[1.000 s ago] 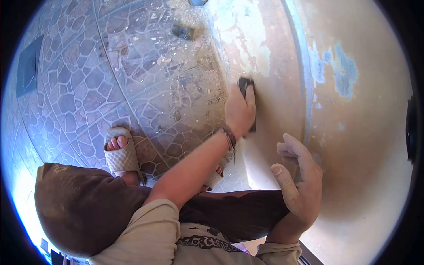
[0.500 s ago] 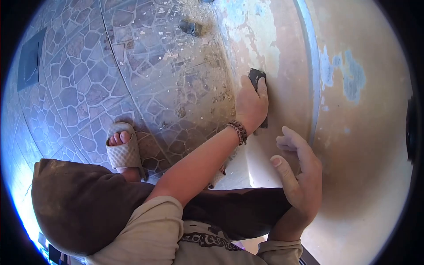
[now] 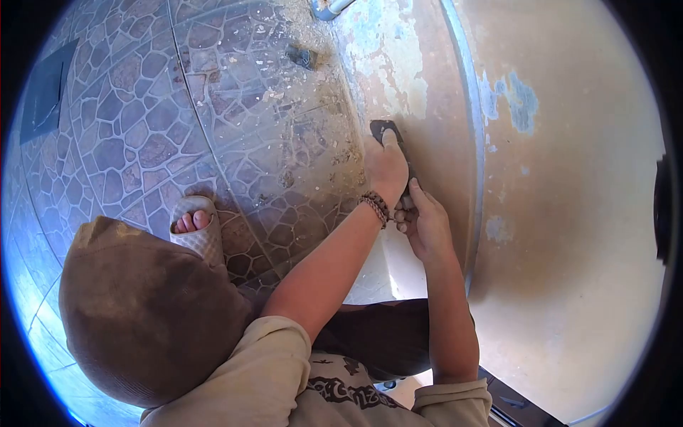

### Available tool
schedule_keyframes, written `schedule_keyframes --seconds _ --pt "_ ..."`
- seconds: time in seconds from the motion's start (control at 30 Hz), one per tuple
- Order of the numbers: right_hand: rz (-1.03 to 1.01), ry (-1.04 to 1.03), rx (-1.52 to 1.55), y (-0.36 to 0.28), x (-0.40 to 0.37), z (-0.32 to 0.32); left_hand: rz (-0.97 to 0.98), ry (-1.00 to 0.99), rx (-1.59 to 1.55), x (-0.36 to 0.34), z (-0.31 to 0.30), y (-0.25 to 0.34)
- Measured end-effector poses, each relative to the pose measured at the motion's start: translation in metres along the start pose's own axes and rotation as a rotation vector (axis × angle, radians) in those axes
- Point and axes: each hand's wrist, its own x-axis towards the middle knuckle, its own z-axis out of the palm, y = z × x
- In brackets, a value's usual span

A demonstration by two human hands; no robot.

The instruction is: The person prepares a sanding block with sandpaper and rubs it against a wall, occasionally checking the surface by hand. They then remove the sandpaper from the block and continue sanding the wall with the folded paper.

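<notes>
A long, flat black tool (image 3: pixel 398 141) lies against the lower part of the wall (image 3: pixel 441 92); its exact kind does not show. My left hand (image 3: pixel 386 171), with a braided bracelet (image 3: pixel 377 206) at the wrist, is closed over the tool's upper part, thumb on top. At its lower end my right hand (image 3: pixel 429 226) has curled fingers around the tool, close beside the left wrist. The tool's face against the wall is hidden. Above the tool, the wall paint is peeled into pale and bluish patches (image 3: pixel 388 57).
Dust and paint flakes lie on the stone-patterned floor (image 3: pixel 142 107) along the wall's foot. A small dark block (image 3: pixel 302 57) rests there. A pipe (image 3: pixel 329 8) stands at the top. My bent knee (image 3: pixel 149 306) and sandaled foot (image 3: pixel 196 228) are at the left. A raised ledge (image 3: pixel 469 92) runs along the wall.
My right hand has moved left from beside the wall to the tool's lower end and closed on it. The tool now tilts differently, still under my left hand. The view has shifted slightly.
</notes>
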Motion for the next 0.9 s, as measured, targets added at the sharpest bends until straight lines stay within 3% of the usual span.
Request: schedule_keyframes --seconds 0.13,0.2,0.3,0.4,0.5,0.6,0.63,0.73,0.8,0.9 --pt "0.049 -0.108 0.357 -0.014 0.0 0.01 0.055 -0.089 0.016 0.006 -0.001 0.018" --pt "0.044 -0.071 0.382 -0.019 0.0 0.017 -0.008 -0.176 0.004 0.008 -0.001 0.027" --pt "0.033 0.006 0.414 -0.02 0.0 0.026 0.061 -0.172 0.084 0.006 -0.003 0.033" --pt "-0.025 0.036 0.406 -0.018 0.005 0.028 0.098 -0.112 0.221 0.013 0.005 0.027" --pt "-0.055 0.076 0.357 -0.035 0.029 0.048 0.2 -0.042 0.116 0.043 0.011 0.032" --pt "-0.092 0.037 0.396 -0.043 0.056 0.067 -0.011 -0.098 -0.026 0.059 -0.001 0.079" --pt "-0.116 -0.001 0.421 -0.047 0.059 0.072 0.055 -0.088 -0.024 0.057 0.002 0.07" --pt "-0.044 0.453 0.285 -0.079 0.008 0.067 0.306 0.019 0.009 0.03 0.032 0.055" --pt "-0.04 0.368 0.26 -0.078 0.011 0.053 0.461 0.182 0.126 0.001 0.047 0.045" --pt "-0.053 0.294 0.27 -0.071 0.034 0.07 0.084 -0.063 -0.036 0.047 0.023 0.057"
